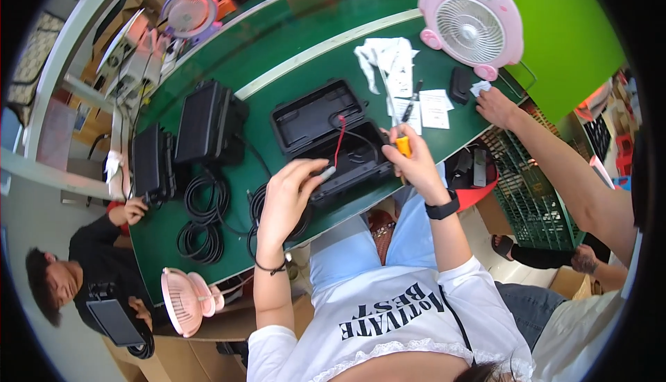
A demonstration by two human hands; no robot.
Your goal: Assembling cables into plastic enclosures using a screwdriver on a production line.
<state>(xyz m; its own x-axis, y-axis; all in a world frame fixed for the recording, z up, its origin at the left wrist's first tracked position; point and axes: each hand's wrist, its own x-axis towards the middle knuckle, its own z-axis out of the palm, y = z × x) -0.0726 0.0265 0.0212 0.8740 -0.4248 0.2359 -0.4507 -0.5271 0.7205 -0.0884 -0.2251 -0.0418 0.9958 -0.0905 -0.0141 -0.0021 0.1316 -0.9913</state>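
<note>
An open black plastic case (305, 120) lies in front of me on the green table, its lid tipped back. Inside it a red wire (339, 142) and a dark cable (361, 139) loop out over the rim. My left hand (286, 194) is closed at the case's near left, pinching a small pale grey cylindrical piece (327, 173) by the end of the red wire. At the case's right side my right hand (416, 163) grips a screwdriver (403, 146) with a yellow handle, its thin shaft pointing away from me. The fingertips on the far side of the handle are partly hidden.
Two black cases (208, 122) and coiled black cables (205, 198) lie to the left. Papers (436, 108), a dark pouch (459, 85) and a pink fan (470, 28) are at far right. A co-worker's hand (496, 108) reaches in there; another person's hand (132, 210) touches the left case.
</note>
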